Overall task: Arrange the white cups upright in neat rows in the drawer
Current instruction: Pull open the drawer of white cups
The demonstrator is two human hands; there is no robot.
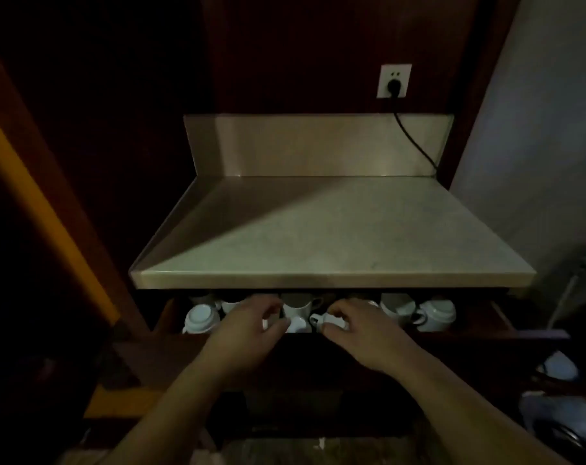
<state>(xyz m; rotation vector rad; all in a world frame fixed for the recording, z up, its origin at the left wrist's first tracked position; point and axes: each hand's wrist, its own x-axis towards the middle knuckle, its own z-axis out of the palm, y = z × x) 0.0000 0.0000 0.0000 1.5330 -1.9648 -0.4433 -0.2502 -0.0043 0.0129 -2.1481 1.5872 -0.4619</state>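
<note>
Both hands reach into the open drawer (469,335) under the steel desk (335,229), a little apart. The left hand (248,325) curls round a cup (266,323), mostly hidden by its fingers. The right hand (355,327) grips a tipped cup (330,319) lying on its side, handle to the left. A small cup (298,325) sits between them. Other white cups stand unsorted in the drawer: the end cups (201,318) are bottom-up and a middle cup (298,305) is mouth-up. A black cord (415,142) hangs from the socket (394,80).
</note>
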